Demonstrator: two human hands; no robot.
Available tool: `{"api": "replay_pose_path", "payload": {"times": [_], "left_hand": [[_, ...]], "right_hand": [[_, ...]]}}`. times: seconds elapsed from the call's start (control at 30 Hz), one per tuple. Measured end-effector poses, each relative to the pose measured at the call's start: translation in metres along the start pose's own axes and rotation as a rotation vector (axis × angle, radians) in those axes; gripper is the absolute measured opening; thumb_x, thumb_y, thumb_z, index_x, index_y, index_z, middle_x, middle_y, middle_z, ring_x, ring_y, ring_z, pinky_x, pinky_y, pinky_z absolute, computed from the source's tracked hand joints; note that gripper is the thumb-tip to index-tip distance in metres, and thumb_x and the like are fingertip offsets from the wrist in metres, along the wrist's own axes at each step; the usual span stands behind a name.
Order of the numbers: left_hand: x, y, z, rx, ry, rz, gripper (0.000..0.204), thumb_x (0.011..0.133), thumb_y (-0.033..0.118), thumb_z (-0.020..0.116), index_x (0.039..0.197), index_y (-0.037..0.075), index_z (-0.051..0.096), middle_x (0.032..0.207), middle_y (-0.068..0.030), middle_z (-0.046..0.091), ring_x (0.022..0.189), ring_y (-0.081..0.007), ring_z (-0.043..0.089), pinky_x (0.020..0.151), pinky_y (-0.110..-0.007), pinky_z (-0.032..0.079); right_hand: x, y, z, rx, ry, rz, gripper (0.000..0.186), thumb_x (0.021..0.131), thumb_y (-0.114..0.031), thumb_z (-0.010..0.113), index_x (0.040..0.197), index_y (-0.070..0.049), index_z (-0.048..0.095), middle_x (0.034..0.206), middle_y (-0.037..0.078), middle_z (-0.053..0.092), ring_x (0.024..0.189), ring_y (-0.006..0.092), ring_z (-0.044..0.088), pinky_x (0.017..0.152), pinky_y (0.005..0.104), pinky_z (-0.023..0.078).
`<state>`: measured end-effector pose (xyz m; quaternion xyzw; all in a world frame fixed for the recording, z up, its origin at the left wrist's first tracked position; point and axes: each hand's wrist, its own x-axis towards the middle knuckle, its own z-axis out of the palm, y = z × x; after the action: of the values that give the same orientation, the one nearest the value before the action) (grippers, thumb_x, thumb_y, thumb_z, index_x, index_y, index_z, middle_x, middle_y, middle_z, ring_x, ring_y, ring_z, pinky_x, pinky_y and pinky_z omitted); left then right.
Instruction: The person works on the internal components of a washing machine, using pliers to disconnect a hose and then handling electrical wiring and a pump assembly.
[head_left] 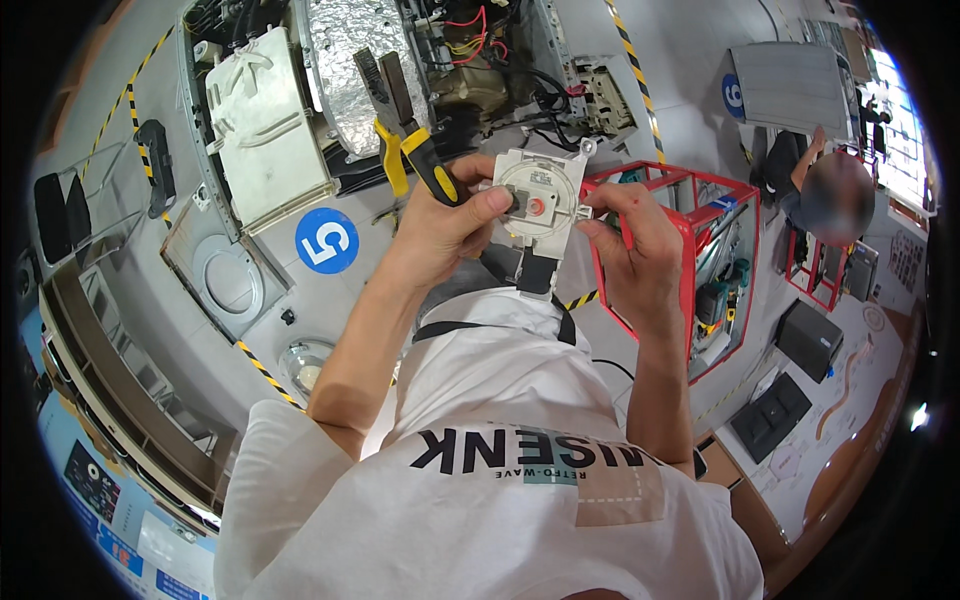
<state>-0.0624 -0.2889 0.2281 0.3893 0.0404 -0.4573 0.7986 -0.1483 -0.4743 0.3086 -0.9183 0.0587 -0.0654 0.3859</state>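
In front of my torso is a flat white plastic part [566, 187] with a round raised disc, a small reddish centre and a dark block at its lower end. My left hand [437, 238] grips its left edge, thumb on the front face. The same hand also holds a pair of pliers [436, 170] with yellow and black handles, the jaws pointing up and away from me. My right hand [645, 250] is closed at the part's right edge, thumb and fingertips pinching a small tab there. What lies behind the part is hidden.
Beyond my hands lies an opened appliance [365, 85] with silver foil, a white panel and loose wires. A red-framed tool cart [690, 235] stands close on the right. A round door frame [228, 278] lies left. Another person [835, 195] is at far right.
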Motion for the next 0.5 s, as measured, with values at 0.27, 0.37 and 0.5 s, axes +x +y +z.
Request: {"api": "replay_pose_path", "payload": {"times": [0.27, 0.37, 0.5], "left_hand": [[-0.001, -0.004, -0.006, -0.042, -0.002, -0.027, 0.036, 0.092, 0.036, 0.067, 0.107, 0.005, 0.058, 0.064, 0.0039, 0.051, 0.041, -0.0026, 0.034, 0.039, -0.021, 0.023], [0.000, -0.003, -0.005, -0.091, 0.037, -0.072, 0.030, 0.094, 0.035, 0.065, 0.091, 0.007, 0.057, 0.057, 0.0042, 0.046, 0.039, -0.0044, 0.035, 0.038, -0.023, 0.024], [0.000, 0.001, 0.000, -0.058, 0.053, -0.078, 0.033, 0.096, 0.038, 0.062, 0.088, 0.006, 0.056, 0.055, 0.0040, 0.044, 0.038, -0.0048, 0.034, 0.038, -0.023, 0.025]], "right_hand": [[-0.003, 0.008, 0.013, 0.170, 0.061, 0.130, 0.020, 0.080, 0.003, 0.069, 0.098, 0.001, 0.062, 0.089, 0.011, 0.064, 0.080, 0.0213, 0.063, 0.074, 0.0299, 0.050], [-0.004, 0.015, 0.018, 0.356, 0.098, 0.256, 0.019, 0.083, 0.004, 0.066, 0.101, 0.003, 0.062, 0.090, 0.008, 0.064, 0.084, 0.0160, 0.062, 0.078, 0.0273, 0.050], [-0.006, 0.020, 0.021, 0.571, 0.065, 0.348, 0.020, 0.090, 0.004, 0.059, 0.110, 0.005, 0.057, 0.099, 0.008, 0.061, 0.090, 0.0119, 0.060, 0.084, 0.0245, 0.048]]}}
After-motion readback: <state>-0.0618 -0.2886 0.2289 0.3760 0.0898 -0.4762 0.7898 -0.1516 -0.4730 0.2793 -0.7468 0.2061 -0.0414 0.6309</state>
